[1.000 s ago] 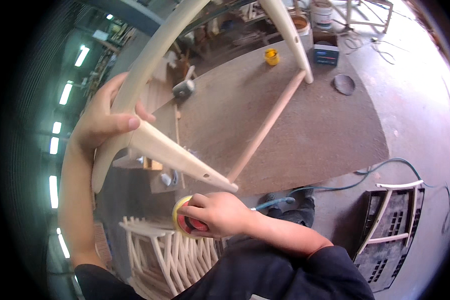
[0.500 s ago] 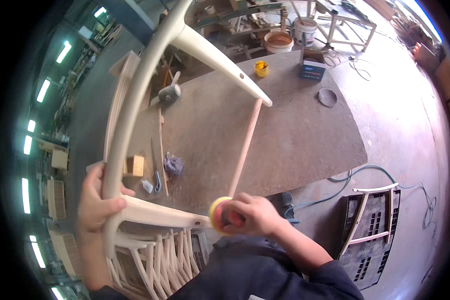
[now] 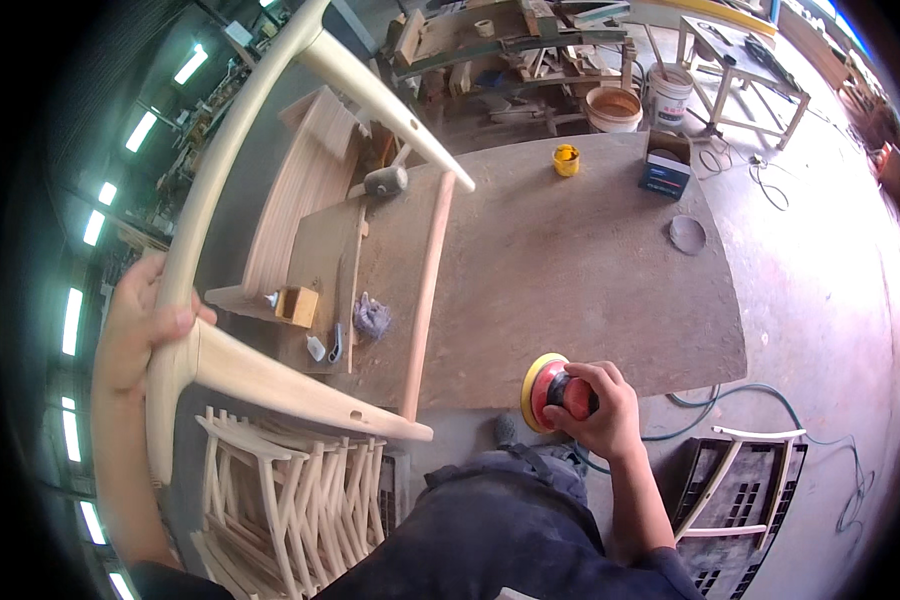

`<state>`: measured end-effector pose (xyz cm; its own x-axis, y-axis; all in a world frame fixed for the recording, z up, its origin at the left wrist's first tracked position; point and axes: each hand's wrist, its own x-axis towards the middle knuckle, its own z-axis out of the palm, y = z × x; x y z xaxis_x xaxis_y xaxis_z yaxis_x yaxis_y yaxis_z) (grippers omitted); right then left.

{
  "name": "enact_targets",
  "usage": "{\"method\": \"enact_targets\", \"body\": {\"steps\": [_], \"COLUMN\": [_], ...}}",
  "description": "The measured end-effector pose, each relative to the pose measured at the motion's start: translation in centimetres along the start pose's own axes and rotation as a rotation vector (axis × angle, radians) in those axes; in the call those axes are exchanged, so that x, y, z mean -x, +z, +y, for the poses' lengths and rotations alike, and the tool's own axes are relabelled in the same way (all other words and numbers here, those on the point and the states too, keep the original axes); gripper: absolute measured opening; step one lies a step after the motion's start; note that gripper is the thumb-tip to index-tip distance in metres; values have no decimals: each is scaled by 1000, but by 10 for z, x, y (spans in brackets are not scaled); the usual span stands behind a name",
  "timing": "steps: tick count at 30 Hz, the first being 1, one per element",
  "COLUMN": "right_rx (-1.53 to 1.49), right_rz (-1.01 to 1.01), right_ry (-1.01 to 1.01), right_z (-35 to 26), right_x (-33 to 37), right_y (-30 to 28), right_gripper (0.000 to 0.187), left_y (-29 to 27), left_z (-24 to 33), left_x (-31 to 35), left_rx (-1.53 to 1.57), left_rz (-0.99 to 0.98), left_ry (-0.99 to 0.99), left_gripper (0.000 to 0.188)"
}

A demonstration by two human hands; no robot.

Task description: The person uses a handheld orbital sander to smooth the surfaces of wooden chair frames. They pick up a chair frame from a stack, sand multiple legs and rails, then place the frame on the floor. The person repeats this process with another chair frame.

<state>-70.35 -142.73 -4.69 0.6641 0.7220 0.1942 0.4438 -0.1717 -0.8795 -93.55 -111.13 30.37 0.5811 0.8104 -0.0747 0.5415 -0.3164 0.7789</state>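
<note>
A pale wooden chair frame [image 3: 270, 372] is held up at the left, its two tapered legs joined near their ends by a round stretcher [image 3: 428, 290]. My left hand [image 3: 135, 335] wraps round its long curved rail, thumb at the lower joint. My right hand [image 3: 612, 415] grips a red and black disc sander [image 3: 560, 393] with a yellow pad. The sander is in the air near the bench's front edge, apart from the frame. Its pad faces left, toward the frame.
On the brown workbench [image 3: 570, 270] are a mallet [image 3: 386, 181], a crumpled cloth [image 3: 372, 316], a yellow tub [image 3: 566, 160], a box [image 3: 666, 172] and a round grey disc [image 3: 687, 235]. Similar frames [image 3: 300, 490] stand stacked lower left. A green hose [image 3: 785, 400] crosses the floor.
The sander has come away from the lower leg's end and moved right in my right hand. My left hand and the frame have shifted left. The view has also shifted.
</note>
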Motion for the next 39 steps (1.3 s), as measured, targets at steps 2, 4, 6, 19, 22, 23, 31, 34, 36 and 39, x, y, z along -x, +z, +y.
{"method": "enact_targets", "body": {"steps": [2,4,6,19,22,23,31,34,36,39], "right_rx": [-37,-58,-41,-15,-17,-4,34,36,41,38], "right_rz": [56,116,141,418,455,461,543,601,616,622], "right_ry": [-9,-4,17,118,135,138,281,300,302,291], "right_z": [11,22,33,78,76,75,64,55,48,39], "right_x": [5,13,20,47,47,49,73,78,77,74], "right_y": [-14,-30,-48,-114,-111,-109,-75,-60,-51,-38], "right_gripper": [57,59,59,61,59,58,58,56,57,64], "left_y": [6,26,38,169,171,166,122,151,157,162], "left_z": [8,16,14,57,58,56,87,100,90,88], "left_x": [-21,-41,-60,-116,-123,-129,-164,-176,-196,-198], "left_rx": [0,66,106,92,-77,-154,-670,-1140,-1008,-925], "left_rz": [-80,-69,-89,-2,-116,-204,-611,-378,-374,-329], "left_ry": [-16,-60,-72,115,401,502,825,1260,1391,1493], "left_gripper": [78,63,41,73,61,59,61,65,56,41]}}
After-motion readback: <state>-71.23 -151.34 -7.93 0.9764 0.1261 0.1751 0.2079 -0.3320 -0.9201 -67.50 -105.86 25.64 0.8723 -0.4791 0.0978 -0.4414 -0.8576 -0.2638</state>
